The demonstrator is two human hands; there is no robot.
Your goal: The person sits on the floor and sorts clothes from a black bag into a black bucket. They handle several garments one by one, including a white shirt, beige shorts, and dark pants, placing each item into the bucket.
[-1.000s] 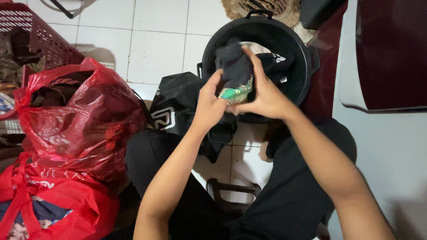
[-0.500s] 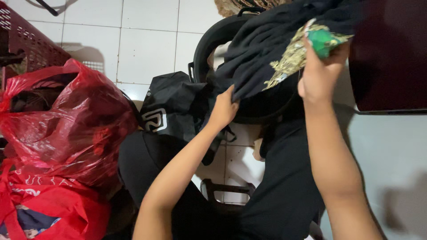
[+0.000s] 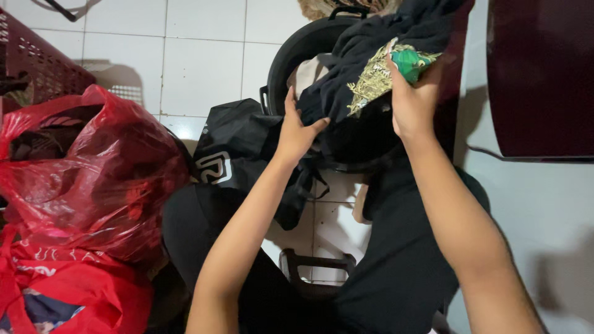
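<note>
Red plastic bag (image 3: 93, 179) left; maroon crate (image 3: 37, 62) upper left.

Matt dark cloth garment (image 3: 352, 74) (gold-green print), smooth black plastic bucket (image 3: 291, 55), glossy crinkled red plastic bag (image 3: 93, 173), glazed floor tiles (image 3: 198, 62).

Lighting even and moderately bright. Glare on red plastic bag (image 3: 93, 179). Soft shadows on tiled floor (image 3: 204, 62). Focus sharp; dark cloth lacks detail.
</note>
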